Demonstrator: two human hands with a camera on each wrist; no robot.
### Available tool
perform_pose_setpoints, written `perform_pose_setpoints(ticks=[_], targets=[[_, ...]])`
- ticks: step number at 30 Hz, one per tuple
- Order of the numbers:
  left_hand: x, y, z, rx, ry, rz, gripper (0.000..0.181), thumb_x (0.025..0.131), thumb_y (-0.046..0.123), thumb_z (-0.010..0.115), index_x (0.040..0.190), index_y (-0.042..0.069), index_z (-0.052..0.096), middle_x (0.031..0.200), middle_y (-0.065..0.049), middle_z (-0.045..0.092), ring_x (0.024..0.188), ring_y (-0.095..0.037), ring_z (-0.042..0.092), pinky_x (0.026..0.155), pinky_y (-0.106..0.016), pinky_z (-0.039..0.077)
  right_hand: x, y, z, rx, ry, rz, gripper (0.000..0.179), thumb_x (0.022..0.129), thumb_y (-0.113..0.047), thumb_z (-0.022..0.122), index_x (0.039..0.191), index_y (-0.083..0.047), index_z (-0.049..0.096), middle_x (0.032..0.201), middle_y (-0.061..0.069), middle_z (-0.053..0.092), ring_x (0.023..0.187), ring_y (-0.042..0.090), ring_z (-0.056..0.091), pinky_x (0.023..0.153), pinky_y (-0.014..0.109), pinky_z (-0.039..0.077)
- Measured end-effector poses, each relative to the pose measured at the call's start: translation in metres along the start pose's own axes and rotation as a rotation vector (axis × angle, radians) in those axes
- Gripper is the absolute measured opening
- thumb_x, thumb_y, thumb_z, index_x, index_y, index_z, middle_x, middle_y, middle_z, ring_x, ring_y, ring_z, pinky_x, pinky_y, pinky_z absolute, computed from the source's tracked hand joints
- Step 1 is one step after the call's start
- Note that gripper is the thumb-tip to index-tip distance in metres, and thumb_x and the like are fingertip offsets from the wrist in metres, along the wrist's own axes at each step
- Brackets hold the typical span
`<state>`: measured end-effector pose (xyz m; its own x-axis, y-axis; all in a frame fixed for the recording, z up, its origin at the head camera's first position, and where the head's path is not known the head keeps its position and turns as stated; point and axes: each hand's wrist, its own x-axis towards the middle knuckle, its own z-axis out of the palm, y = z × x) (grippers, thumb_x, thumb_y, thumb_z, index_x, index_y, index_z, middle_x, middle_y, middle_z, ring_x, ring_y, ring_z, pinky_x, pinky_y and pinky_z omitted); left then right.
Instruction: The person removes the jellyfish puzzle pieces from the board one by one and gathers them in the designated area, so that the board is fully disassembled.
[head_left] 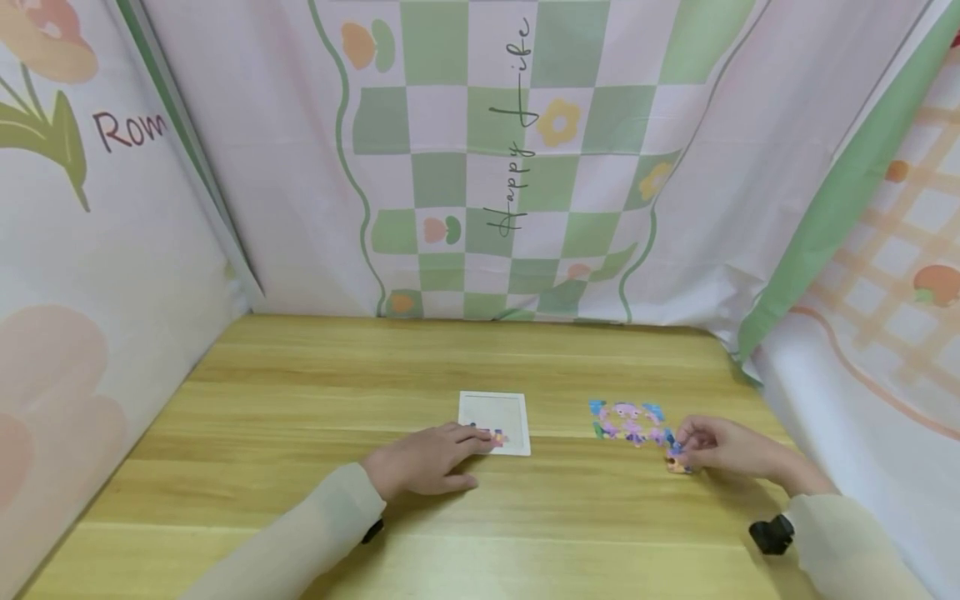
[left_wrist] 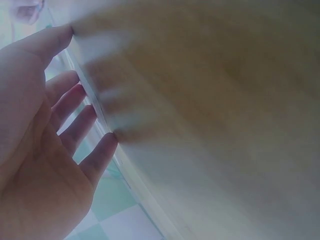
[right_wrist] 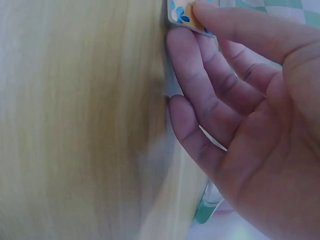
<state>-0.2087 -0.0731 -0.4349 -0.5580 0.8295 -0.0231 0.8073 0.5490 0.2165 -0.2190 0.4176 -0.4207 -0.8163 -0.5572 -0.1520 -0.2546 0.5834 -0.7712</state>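
A white puzzle frame (head_left: 526, 421) lies at the middle of the table, with a few colourful puzzle pieces (head_left: 498, 436) along its near side. My left hand (head_left: 427, 458) rests over the frame's near left part, fingers extended and partly hiding those pieces. In the left wrist view, the fingers of that left hand (left_wrist: 50, 145) are spread and slightly bent. Off to the right, my right hand (head_left: 727, 447) pinches an orange and blue puzzle piece (head_left: 678, 462) between thumb and fingers. The right wrist view shows only a corner of this piece (right_wrist: 181, 14), close to the tabletop.
Several pink, blue and green puzzle pieces (head_left: 628, 410) form a group on the table, just left of my right hand. The wooden table (head_left: 315, 375) meets a checked curtain (head_left: 495, 192) at its far edge. Printed cloths hang on both sides.
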Motion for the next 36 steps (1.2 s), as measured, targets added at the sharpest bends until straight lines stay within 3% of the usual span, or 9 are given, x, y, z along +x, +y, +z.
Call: perform_pose_setpoints(ticks=[29, 36], targets=[[0.0001, 0.0018, -0.0007, 0.008, -0.009, -0.013, 0.057, 0.102, 0.034, 0.059, 0.152, 0.011, 0.044, 0.154, -0.007, 0.043, 0.140, -0.026, 0.041, 0.116, -0.038, 0.033, 0.0049, 0.0069, 0.0062, 0.013, 0.017, -0.010, 0.021, 0.096, -0.007, 0.066, 0.107, 0.007, 0.055, 0.092, 0.008, 0.054, 0.080, 0.011, 0.053, 0.067, 0.024, 0.049], [-0.0007, 0.0022, -0.0018, 0.019, -0.002, -0.005, 0.058, 0.102, 0.035, 0.059, 0.153, 0.011, 0.043, 0.154, -0.007, 0.043, 0.139, -0.027, 0.041, 0.115, -0.039, 0.033, 0.0061, 0.0001, 0.0073, -0.001, 0.030, 0.012, 0.019, 0.098, -0.009, 0.064, 0.108, 0.005, 0.056, 0.092, 0.008, 0.055, 0.079, 0.012, 0.052, 0.066, 0.024, 0.049]])
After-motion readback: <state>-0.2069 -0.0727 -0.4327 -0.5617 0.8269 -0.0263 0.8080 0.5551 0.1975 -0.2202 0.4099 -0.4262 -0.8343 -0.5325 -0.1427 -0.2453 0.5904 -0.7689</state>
